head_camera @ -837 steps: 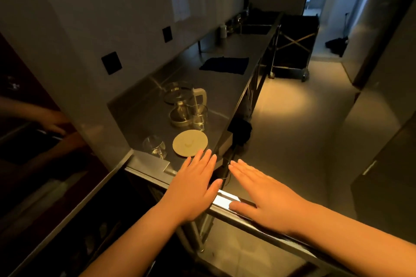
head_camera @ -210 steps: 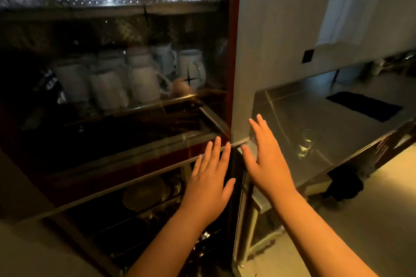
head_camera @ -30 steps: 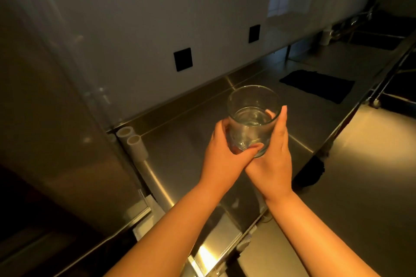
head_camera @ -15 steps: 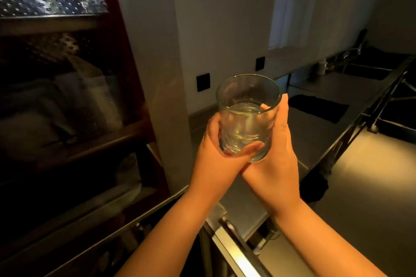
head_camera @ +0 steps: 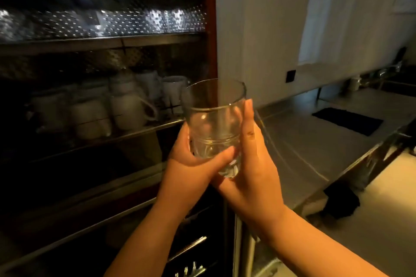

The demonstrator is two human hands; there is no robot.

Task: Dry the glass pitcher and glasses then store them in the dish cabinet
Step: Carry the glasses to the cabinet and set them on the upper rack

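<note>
I am holding the glass (head_camera: 213,123) upright, long axis vertical, mouth up, in front of the cabinet (head_camera: 112,108). My left hand (head_camera: 191,168) is curling around its base; my right hand (head_camera: 252,164) is cupping its side with fingers extended. The glass looks empty. The cabinet shelf is carrying white mugs (head_camera: 126,103). The desk (head_camera: 315,141) is lying to the right.

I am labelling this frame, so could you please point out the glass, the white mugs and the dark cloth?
glass (head_camera: 213,123), head view, on its clear side wall.
white mugs (head_camera: 128,105), head view, on the body of a front mug.
dark cloth (head_camera: 347,120), head view, on its middle.
</note>
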